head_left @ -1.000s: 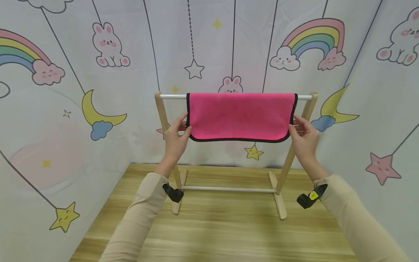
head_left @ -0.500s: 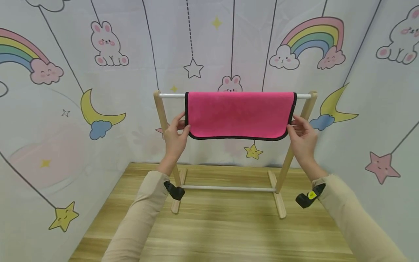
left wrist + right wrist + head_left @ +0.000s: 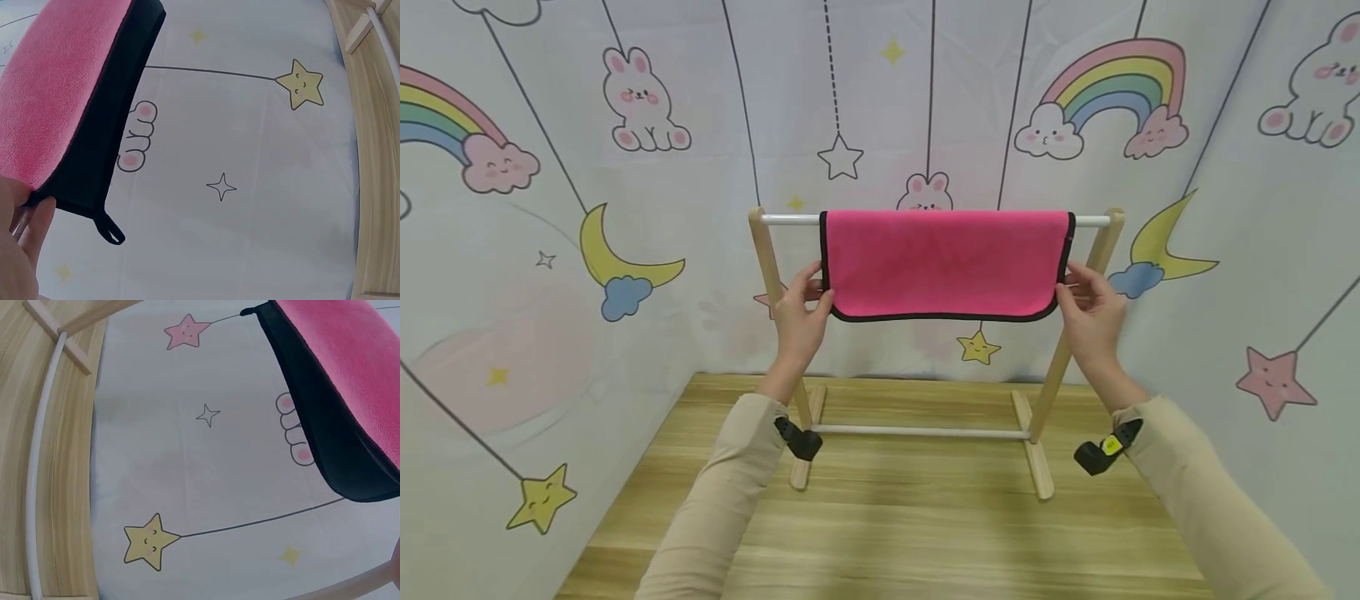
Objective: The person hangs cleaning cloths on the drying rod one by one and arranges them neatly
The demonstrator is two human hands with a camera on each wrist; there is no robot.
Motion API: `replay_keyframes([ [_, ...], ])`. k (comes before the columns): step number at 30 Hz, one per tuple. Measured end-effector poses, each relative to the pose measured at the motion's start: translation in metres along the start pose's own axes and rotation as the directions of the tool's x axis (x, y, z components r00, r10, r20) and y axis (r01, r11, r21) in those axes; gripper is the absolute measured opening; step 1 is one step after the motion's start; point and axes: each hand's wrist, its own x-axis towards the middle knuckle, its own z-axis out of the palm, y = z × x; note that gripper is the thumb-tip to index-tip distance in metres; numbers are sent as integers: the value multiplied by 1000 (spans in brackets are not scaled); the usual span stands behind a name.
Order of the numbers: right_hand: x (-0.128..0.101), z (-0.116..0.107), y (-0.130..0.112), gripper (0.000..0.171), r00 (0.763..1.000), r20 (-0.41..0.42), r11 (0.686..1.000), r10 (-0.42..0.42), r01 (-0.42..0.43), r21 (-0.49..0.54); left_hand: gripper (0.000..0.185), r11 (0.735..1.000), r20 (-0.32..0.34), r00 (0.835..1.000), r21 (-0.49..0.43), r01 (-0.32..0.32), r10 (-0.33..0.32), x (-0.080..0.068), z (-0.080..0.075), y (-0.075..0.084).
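Note:
A bright pink towel (image 3: 947,262) with black edging hangs over the white top rod (image 3: 792,220) of a wooden rack. My left hand (image 3: 801,325) pinches its left edge near the lower corner, thumb in front. At the opposite edge, my right hand (image 3: 1092,321) pinches the towel in the same way. Up close in the left wrist view, the towel (image 3: 59,81) shows a dark layer behind the pink one, with a small black loop (image 3: 111,230) at its corner. Only a sliver of my right hand (image 3: 396,569) enters the right wrist view.
The rack's wooden posts (image 3: 1051,383) stand on feet on a wood-grain surface (image 3: 917,525), joined low down by a white bar (image 3: 921,432). Behind and at both sides hangs a white cloth backdrop (image 3: 700,183) printed with rabbits, stars and rainbows.
The head view has shifted very slightly. Both hands keep their hold on the towel's side edges, and the towel stays in place on the rod.

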Motion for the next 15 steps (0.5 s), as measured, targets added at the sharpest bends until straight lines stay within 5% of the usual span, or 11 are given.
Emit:
replay_keyframes([
  [7, 1, 1, 16, 27, 1000, -6, 1000, -8, 8, -11, 36, 1000, 8, 1000, 4, -8, 8, 1, 0, -1],
  [15, -5, -9, -7, 30, 998, 66, 999, -11, 14, -41, 42, 998, 65, 996, -5, 55, -55, -4, -10, -6],
])
